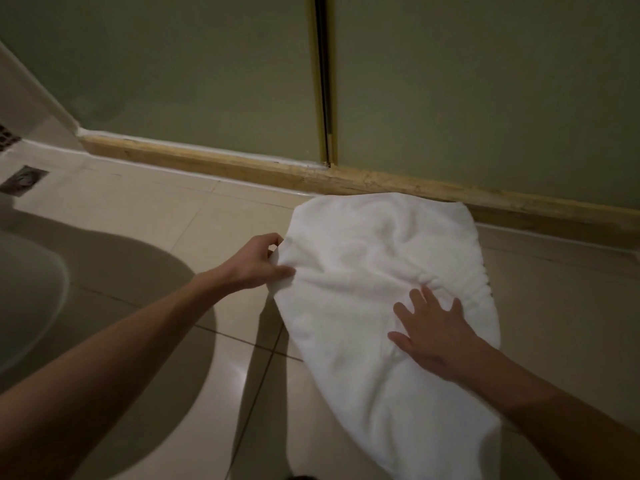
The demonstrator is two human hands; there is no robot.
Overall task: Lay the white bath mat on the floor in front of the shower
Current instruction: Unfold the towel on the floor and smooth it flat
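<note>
The white bath mat (367, 258) lies rumpled on the beige tiled floor (156, 216), its far edge touching the stone threshold (242, 168) of the shower. My left hand (258, 261) pinches the mat's left edge between thumb and fingers. Flat on the mat's right side, my right hand (433, 330) presses down with its fingers spread. The near end of the mat runs out of view at the bottom.
Frosted glass shower doors (173, 64) with a gold frame post (323, 81) rise behind the threshold. A floor drain (22, 180) sits at the far left. The rounded white shape at the left (27, 292) looks like a toilet or basin.
</note>
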